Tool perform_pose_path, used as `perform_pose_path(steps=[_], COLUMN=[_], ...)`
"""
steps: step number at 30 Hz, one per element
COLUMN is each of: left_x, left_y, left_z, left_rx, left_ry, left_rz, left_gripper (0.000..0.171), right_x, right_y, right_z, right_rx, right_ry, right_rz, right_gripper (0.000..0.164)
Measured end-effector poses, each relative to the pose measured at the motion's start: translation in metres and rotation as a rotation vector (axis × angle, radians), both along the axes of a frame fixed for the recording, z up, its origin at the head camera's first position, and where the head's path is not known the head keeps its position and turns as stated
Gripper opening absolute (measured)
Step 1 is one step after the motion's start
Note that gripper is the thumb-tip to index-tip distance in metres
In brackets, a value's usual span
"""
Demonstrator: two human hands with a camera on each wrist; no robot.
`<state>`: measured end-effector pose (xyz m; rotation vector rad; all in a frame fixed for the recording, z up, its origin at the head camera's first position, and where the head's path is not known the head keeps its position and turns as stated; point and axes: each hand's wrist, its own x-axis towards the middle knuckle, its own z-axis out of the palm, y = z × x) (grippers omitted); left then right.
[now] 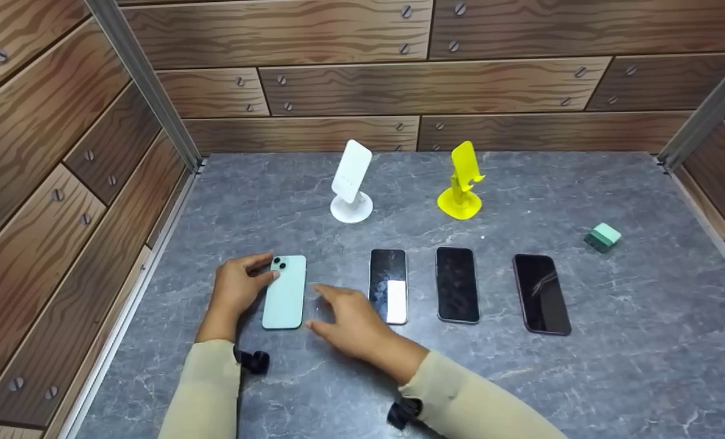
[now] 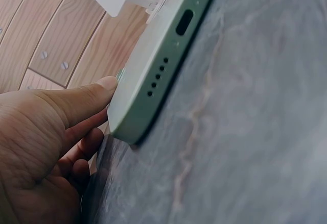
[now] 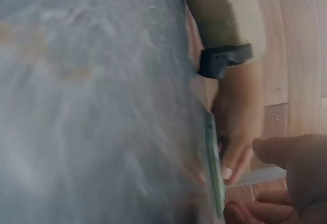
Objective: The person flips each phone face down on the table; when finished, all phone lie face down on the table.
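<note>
A mint-green smartphone (image 1: 285,299) lies back up on the table, its two camera lenses at the upper left corner. My left hand (image 1: 238,281) grips it along the left side, with the thumb over the back by the lenses and the fingers at the edge. The left wrist view shows the phone's bottom edge (image 2: 158,76) with its charging port, and my left hand (image 2: 46,127) beside it. To the phone's right is my right hand (image 1: 353,320), thumb and fingers spread apart and holding nothing. In the right wrist view the phone (image 3: 213,168) appears edge-on, partly blurred.
Three dark-screened phones lie in a row: one (image 1: 382,268) partly behind my right hand, a middle one (image 1: 457,285) and a right one (image 1: 542,294). Behind them stand a white phone stand (image 1: 351,177) and a yellow phone stand (image 1: 461,183). A small green block (image 1: 603,236) sits at right.
</note>
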<state>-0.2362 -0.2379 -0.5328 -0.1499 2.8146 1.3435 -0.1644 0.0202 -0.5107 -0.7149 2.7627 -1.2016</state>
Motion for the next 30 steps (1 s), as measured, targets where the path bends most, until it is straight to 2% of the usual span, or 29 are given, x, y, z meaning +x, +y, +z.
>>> perform_pose_path(steps=[7,15,21,30], left_x=[-0.001,-0.002,-0.001,0.0], left_y=[0.0,0.0,0.0,0.0], left_z=[0.001,0.001,0.001,0.0], left_rx=[0.009,0.014,0.015,0.025], left_ry=[-0.026,-0.023,-0.016,0.002], left_rz=[-0.004,-0.004,-0.003,-0.01], left_gripper=[0.048,0.047,0.047,0.046], right_x=[0.002,0.004,0.006,0.006], right_y=[0.041,0.085,0.099,0.102], right_z=[0.012,0.012,0.009,0.002], right_rx=[-0.003,0.035,0.068,0.072], right_ry=[-0.068,-0.062,-0.084,-0.109], right_rz=[-0.168,-0.328,-0.37,-0.367], right_gripper=[0.075,0.076,0.078,0.078])
